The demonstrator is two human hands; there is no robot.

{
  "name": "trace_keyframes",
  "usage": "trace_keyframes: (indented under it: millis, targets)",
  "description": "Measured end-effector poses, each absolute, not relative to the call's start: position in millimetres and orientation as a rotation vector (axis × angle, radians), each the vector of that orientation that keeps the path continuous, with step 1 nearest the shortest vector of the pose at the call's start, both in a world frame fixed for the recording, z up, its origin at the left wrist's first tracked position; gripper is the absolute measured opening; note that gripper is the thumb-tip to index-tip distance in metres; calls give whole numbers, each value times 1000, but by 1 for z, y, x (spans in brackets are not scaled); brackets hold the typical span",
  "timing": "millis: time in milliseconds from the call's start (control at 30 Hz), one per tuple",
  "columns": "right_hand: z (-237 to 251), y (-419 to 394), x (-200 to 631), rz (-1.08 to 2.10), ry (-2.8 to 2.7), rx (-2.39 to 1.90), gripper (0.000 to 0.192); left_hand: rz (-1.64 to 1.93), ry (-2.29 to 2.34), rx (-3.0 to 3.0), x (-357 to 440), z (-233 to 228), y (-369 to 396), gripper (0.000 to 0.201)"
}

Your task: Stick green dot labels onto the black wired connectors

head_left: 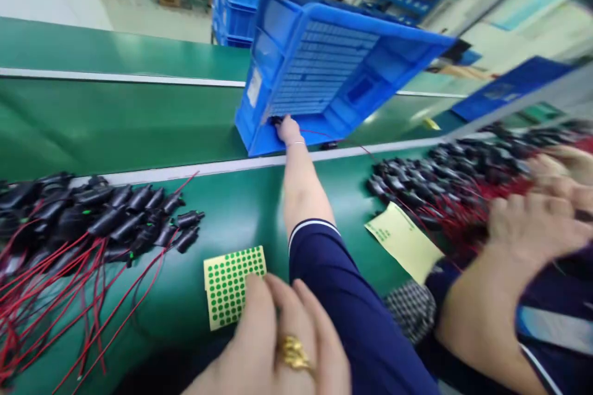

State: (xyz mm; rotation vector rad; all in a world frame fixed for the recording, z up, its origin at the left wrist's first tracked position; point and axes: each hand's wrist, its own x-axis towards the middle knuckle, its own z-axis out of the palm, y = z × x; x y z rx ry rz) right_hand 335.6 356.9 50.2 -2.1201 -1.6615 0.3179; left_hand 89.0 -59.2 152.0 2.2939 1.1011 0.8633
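My right hand [289, 130] reaches away from me into the tilted blue plastic crate [286, 68]. Its fingers are closed round a small black part [277, 120], partly hidden by the hand. A red wire trails out to the right beside the wrist. Close to the camera is my left hand [282, 339], a gold ring on one finger, its fingers extended and slightly bent. Those fingertips overlap the right edge of a pale yellow sheet of round green stickers [227, 287] on the green table. I see nothing held in the left hand.
Black cylindrical parts with red wires [125, 216] are heaped at left, and more such parts [430, 173] at right. A yellow sheet [405, 244] lies right of my arm. Another person's hands [532, 222] are at the right pile. Stacked blue crates [236, 18] stand behind.
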Motion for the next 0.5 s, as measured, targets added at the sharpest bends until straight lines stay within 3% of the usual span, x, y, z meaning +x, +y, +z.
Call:
trace_keyframes:
  millis: [167, 300, 400, 500]
  targets:
    - [48, 314, 340, 276, -1565, -2038, 37, 738, 756, 2465, 132, 188, -58, 46]
    - [46, 249, 333, 307, -1541, -1921, 39, 647, 660, 2487, 110, 219, -41, 35]
    - [39, 194, 316, 382, -1565, -1832, 40, 668, 656, 2446, 67, 201, -8, 29]
    - [36, 139, 287, 643, -1661, -1526, 38, 862, 990, 2238, 31, 148, 26, 49]
